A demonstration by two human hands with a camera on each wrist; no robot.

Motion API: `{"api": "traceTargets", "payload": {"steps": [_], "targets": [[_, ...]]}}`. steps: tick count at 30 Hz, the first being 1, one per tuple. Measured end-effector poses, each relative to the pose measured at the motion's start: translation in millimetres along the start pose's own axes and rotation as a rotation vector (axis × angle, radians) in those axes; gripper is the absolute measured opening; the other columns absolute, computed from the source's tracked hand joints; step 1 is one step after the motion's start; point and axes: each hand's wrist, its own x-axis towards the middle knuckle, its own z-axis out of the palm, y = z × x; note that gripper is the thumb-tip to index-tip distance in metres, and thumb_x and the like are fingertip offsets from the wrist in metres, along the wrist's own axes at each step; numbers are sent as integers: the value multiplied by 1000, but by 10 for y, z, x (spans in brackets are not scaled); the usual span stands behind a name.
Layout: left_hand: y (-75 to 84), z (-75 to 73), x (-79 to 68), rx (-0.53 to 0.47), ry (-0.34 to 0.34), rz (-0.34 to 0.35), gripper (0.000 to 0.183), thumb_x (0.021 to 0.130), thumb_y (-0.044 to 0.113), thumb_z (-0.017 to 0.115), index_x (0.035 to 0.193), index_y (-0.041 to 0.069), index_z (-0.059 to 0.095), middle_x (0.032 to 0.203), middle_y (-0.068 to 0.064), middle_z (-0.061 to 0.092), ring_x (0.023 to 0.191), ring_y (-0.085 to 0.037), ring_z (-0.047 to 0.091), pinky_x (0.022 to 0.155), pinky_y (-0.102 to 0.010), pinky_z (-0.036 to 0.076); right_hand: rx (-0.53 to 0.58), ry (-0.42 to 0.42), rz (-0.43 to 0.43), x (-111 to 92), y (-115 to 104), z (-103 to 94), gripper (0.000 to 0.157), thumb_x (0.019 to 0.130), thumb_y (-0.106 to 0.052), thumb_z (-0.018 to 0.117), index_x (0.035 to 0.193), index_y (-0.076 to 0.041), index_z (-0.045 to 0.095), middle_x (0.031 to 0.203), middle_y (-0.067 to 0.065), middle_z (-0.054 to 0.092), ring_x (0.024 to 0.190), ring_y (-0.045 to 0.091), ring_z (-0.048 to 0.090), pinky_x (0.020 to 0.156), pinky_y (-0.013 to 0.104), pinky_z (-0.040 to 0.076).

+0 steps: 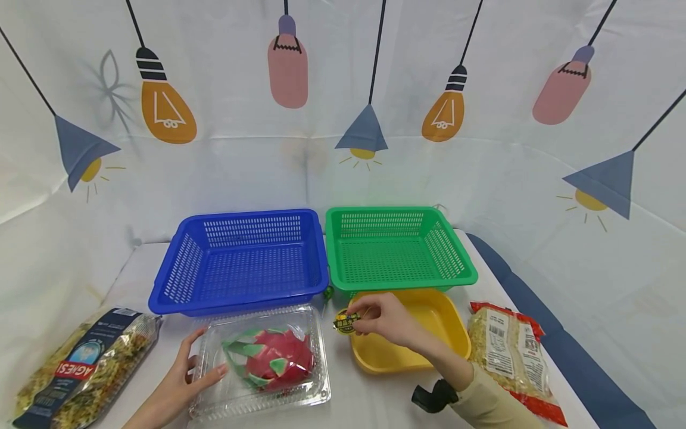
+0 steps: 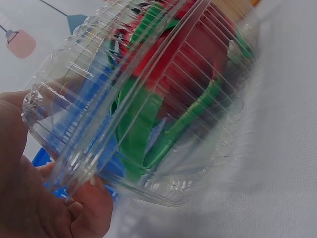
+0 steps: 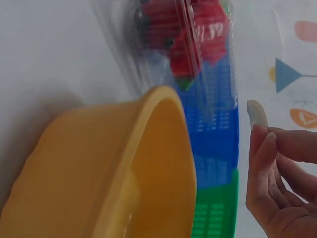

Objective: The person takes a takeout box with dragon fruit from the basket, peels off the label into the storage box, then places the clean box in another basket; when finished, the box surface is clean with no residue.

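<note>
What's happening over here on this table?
A person's left hand is gripping the left side of a clear plastic box with a dragon fruit inside. Their right hand pinches a small black-and-yellow sticker near the yellow basin. Behind these, a blue basket and a green basket stand side by side. A packaged bag lies at each side: one on the left, one on the right.

Beneath the right hand point(image 1: 387, 320), part of the yellow tub point(image 1: 463, 345) is hidden. Fine print on the sticker point(image 1: 345, 322) at its fingertips is too small to read. A small green object point(image 1: 329, 292), just left of that hand, is unidentifiable. Beyond the left hand point(image 2: 42, 198), the left wrist view's upper edge cuts off the dragon fruit point(image 2: 190, 69).
</note>
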Motion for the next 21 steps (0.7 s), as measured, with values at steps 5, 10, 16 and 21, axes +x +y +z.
{"api": "traceTargets", "payload": {"steps": [5,10,16,21], "targets": [[-1,1,-14,-7,5,-4,92,98,35,62,156,15,-6,133,-37,39,91,-23,58,72,-36,47,-55,-6,66,5,30,-136,22,85,-2,73,107,2,72,83,13,73,75,31,72,71,36,59],[-5,-6,-17,-1,6,-9,93,98,37,62,156,15,-7,138,-37,34,93,-23,57,72,-36,47,-108,-36,101,28,64,-251,23,87,-4,73,109,3,72,83,12,74,77,28,72,75,39,59],[-5,-11,-5,11,1,-12,94,98,38,62,157,14,-7,144,-39,26,103,-32,59,75,-39,49,-185,-83,126,70,176,-337,21,87,-3,72,106,4,72,82,9,74,74,21,71,71,33,58],[-4,-12,-1,16,0,-11,93,98,39,62,157,16,-6,143,-38,28,102,-29,57,74,-38,48,-207,-183,132,114,276,-384,15,88,3,67,102,6,72,78,11,73,73,28,71,71,41,60]]}}
